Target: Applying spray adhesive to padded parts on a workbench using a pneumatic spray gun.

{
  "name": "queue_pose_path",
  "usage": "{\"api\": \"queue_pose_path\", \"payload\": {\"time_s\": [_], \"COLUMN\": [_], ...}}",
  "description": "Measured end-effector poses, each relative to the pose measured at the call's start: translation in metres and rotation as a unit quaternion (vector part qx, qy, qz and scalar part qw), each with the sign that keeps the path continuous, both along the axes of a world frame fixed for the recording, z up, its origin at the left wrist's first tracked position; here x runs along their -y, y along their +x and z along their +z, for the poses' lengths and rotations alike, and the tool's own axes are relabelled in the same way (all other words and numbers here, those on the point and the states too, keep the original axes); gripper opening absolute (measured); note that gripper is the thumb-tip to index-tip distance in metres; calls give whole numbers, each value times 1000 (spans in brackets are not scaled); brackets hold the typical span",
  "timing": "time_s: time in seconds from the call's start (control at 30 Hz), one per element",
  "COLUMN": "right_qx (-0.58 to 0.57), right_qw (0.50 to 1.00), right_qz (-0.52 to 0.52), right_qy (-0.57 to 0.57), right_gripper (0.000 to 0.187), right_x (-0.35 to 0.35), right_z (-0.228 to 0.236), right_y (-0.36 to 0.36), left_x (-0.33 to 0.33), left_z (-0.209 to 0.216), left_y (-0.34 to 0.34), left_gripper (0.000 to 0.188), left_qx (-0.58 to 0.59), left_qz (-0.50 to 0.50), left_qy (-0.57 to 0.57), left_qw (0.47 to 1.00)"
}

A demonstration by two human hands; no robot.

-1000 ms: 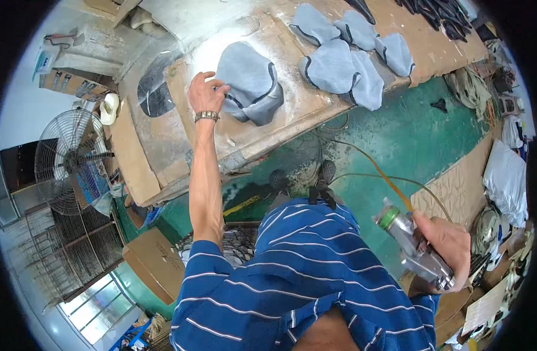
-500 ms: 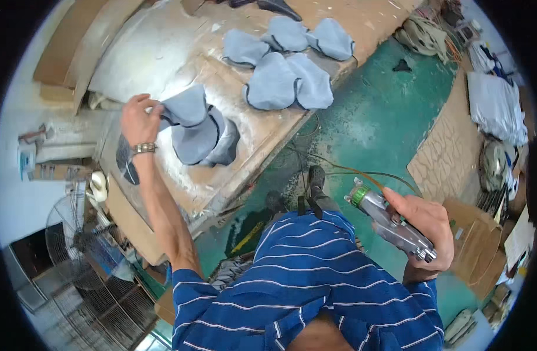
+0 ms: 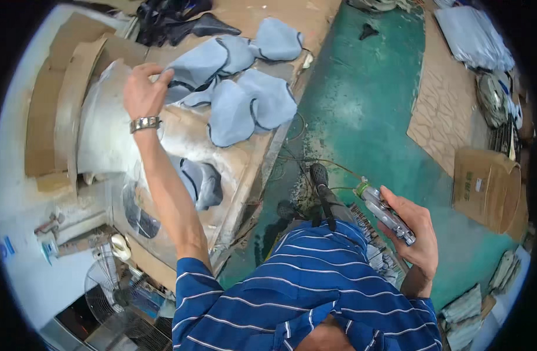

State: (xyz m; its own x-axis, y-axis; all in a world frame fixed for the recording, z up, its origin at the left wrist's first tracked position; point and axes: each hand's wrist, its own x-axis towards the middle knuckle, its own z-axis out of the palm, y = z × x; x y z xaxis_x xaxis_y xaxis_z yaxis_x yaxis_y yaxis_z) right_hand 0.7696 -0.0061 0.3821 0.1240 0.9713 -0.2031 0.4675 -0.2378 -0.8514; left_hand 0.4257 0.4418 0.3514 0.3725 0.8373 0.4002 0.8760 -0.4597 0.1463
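My left hand (image 3: 144, 93) pinches the edge of a grey fabric piece (image 3: 197, 62) with a dark border, at the far part of the worktable. That piece lies over or against several similar grey pieces, among them a rounded one (image 3: 231, 114) in front and another (image 3: 279, 39) farther right. Partly behind my left forearm is a small pile of grey pieces (image 3: 207, 186) on the table. My right hand (image 3: 417, 231) is wrapped round a metal spray gun (image 3: 382, 207) with a green ring, held over the floor to the right, away from the table. A thin hose runs to the gun.
The worktable (image 3: 245, 167) is smeared with white residue. Black material (image 3: 175, 23) lies at its far end, and bent cardboard (image 3: 75, 111) stands along its left side. A caged fan (image 3: 119, 292) is at lower left. On the green floor stands a cardboard box (image 3: 485, 187) at right.
My left hand has carried the grey piece from above the small pile to the far group of pieces. The view has shifted. My right hand still holds the spray gun.
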Motion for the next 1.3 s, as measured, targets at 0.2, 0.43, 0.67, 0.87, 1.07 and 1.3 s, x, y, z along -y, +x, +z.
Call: {"api": "queue_pose_path", "payload": {"time_s": [0.2,0.43,0.67,0.87,1.07,1.3], "right_qx": [32,35,13,-2,15,-72], "right_qw": [995,995,996,999,999,997], "right_qz": [-93,-92,-90,2,35,17], "right_qy": [-30,-7,-5,36,31,16], "right_gripper": [72,68,69,75,70,72], "right_x": [12,2,-5,-33,-60,-84], "right_z": [-14,-16,-20,-14,-32,-53], "right_y": [24,33,35,24,9,-22], "left_x": [-6,40,51,62,107,245], "left_z": [-131,-315,-306,-311,-283,-158], "left_y": [121,190,209,175,130,74], "left_gripper": [24,21,34,66,59,48], "left_qx": [85,-52,-141,81,248,532], "left_qz": [-71,-20,7,15,-45,-38], "left_qy": [62,-95,-186,-168,-180,-298], "left_qw": [992,994,972,982,951,791]}}
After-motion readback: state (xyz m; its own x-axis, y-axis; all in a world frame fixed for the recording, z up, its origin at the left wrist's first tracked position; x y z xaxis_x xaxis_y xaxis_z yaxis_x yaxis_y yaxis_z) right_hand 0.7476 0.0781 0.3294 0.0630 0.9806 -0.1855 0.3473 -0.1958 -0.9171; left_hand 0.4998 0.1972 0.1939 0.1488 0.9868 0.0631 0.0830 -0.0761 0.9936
